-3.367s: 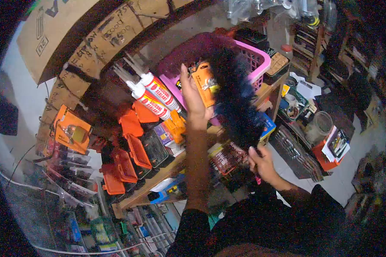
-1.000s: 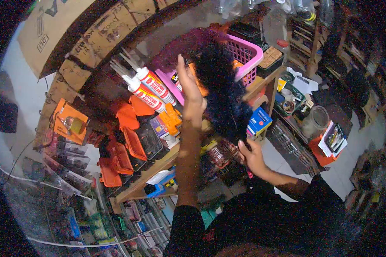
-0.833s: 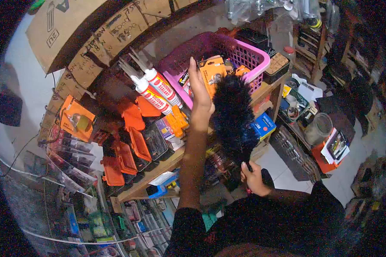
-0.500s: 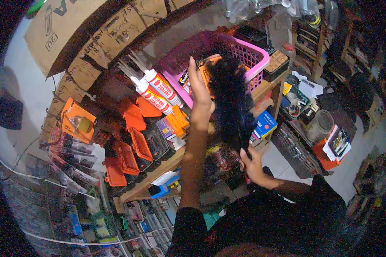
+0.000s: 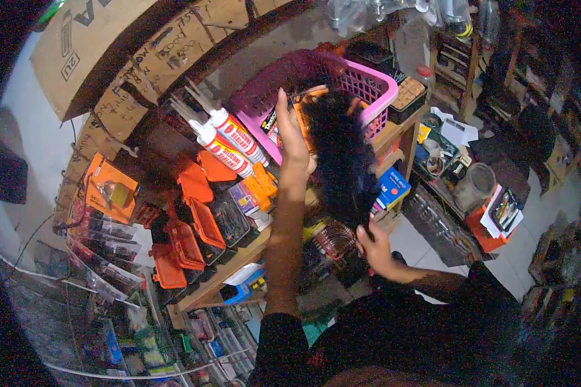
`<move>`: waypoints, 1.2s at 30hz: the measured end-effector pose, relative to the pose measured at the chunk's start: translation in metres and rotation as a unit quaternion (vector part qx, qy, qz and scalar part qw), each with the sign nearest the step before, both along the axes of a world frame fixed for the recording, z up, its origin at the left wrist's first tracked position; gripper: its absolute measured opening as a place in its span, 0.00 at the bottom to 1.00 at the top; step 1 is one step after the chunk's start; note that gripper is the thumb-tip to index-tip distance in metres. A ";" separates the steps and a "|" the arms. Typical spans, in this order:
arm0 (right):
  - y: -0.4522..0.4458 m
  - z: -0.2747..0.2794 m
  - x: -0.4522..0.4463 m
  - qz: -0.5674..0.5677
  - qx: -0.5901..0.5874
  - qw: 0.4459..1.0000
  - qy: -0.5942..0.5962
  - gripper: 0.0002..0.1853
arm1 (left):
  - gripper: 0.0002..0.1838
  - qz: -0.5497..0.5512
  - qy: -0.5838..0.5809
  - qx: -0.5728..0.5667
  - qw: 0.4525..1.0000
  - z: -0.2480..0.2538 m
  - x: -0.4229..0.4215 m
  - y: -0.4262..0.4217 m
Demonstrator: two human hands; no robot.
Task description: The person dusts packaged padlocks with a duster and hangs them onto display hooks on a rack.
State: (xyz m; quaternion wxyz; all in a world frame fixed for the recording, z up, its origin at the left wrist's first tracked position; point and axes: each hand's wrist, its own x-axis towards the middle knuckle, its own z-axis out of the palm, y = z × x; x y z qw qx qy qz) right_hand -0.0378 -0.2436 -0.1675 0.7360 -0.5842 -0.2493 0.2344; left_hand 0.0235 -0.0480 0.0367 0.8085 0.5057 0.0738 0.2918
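A dark fluffy duster [image 5: 343, 151], blurred by motion, hangs over the front of a pink basket [image 5: 384, 97]. My right hand [image 5: 376, 248] is closed round the duster's handle at its lower end. Just left of the duster, my left hand [image 5: 292, 138] is raised beside an orange package [image 5: 303, 116] in the basket; the thumb side points up, and the other fingers are largely hidden behind the palm and duster. Whether it holds the package cannot be seen. Two white and red silicone sealant tubes [image 5: 229, 151] lie left of the basket.
Orange-lidded boxes [image 5: 186, 245] stand on the wooden shelf [image 5: 232, 267] at left. An orange package with a padlock [image 5: 112, 193] hangs further left. Cardboard boxes [image 5: 168, 48] line the upper shelf. At right are a blue box [image 5: 391, 187] and a clear jar [image 5: 476, 184].
The duster has swung about over the basket's front, hiding more of the orange package than 0.8 s ago. My right hand still grips its handle. The view has shifted slightly.
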 end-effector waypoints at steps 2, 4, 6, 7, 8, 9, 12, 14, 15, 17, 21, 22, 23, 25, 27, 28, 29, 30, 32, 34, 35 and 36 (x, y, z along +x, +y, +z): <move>-0.005 -0.023 -0.023 0.000 0.000 0.998 0.056 0.12 | 0.38 -0.077 -0.004 0.032 0.996 0.002 -0.005 0.003; -0.009 -0.033 -0.024 0.010 -0.017 0.998 0.052 0.12 | 0.40 -0.065 -0.002 0.027 0.998 0.003 -0.003 0.003; -0.011 -0.024 -0.020 0.006 -0.032 0.999 0.035 0.12 | 0.43 -0.051 0.003 0.021 0.998 0.002 -0.004 0.001; -0.008 -0.008 -0.009 -0.005 -0.037 0.999 0.019 0.12 | 0.42 -0.013 0.026 0.006 1.000 0.005 -0.007 -0.003; -0.004 0.011 0.002 -0.017 -0.042 0.999 0.002 0.12 | 0.41 -0.043 -0.027 0.043 0.998 0.003 -0.004 -0.002; -0.001 0.029 0.010 -0.017 -0.022 1.000 -0.014 0.14 | 0.40 0.033 -0.015 0.006 0.999 0.000 0.000 -0.003; 0.004 0.019 0.019 -0.035 -0.020 0.995 -0.087 0.13 | 0.40 0.106 -0.017 0.001 0.994 0.004 0.002 -0.011; -0.009 0.004 0.000 0.025 -0.070 0.997 -0.018 0.12 | 0.41 -0.053 -0.031 0.034 0.998 0.000 -0.002 0.003; -0.008 -0.007 -0.010 -0.007 -0.038 0.998 -0.059 0.12 | 0.41 -0.019 -0.024 0.042 0.999 -0.003 -0.001 0.004; -0.011 0.005 -0.025 -0.003 -0.010 0.999 0.037 0.15 | 0.42 -0.027 -0.016 0.037 0.999 -0.003 0.001 0.005; -0.010 0.019 0.002 -0.003 -0.038 0.999 -0.006 0.13 | 0.42 -0.063 -0.034 0.039 0.997 -0.006 0.002 0.008; -0.009 0.022 0.014 0.000 -0.071 0.997 -0.040 0.13 | 0.41 0.074 0.038 0.016 0.996 -0.011 0.001 0.008; -0.003 0.017 0.021 -0.019 -0.057 0.997 -0.041 0.14 | 0.41 0.114 0.035 0.055 0.991 -0.013 0.001 0.010; 0.000 0.017 0.020 -0.018 -0.044 0.998 -0.028 0.13 | 0.40 0.132 0.017 0.084 0.988 -0.013 0.000 0.009; -0.007 0.042 0.005 0.024 -0.048 0.999 -0.003 0.13 | 0.39 0.087 -0.014 0.062 0.994 0.011 -0.011 -0.016; -0.009 0.035 -0.003 0.032 -0.026 0.999 0.007 0.13 | 0.39 -0.065 -0.056 0.037 0.996 0.000 -0.006 0.001; -0.009 0.029 -0.007 0.035 -0.001 0.999 -0.023 0.14 | 0.39 -0.090 -0.055 0.039 0.994 -0.001 -0.004 0.007; -0.009 0.026 -0.005 0.039 0.007 0.999 -0.035 0.14 | 0.39 -0.074 -0.051 0.040 0.995 -0.002 -0.001 0.011; -0.010 0.029 0.003 0.050 0.005 0.998 -0.038 0.14 | 0.39 -0.062 -0.048 0.040 0.996 -0.002 0.000 0.012; -0.015 0.042 0.010 0.056 -0.012 0.998 -0.004 0.15 | 0.39 -0.077 -0.048 0.040 0.995 -0.001 -0.002 0.008; -0.013 0.054 0.014 0.058 -0.015 0.998 0.020 0.15 | 0.39 -0.085 -0.049 0.041 0.994 0.000 -0.003 0.006; -0.011 0.061 0.015 0.061 -0.018 0.997 0.044 0.16 | 0.39 -0.093 -0.049 0.041 0.994 -0.001 -0.004 0.005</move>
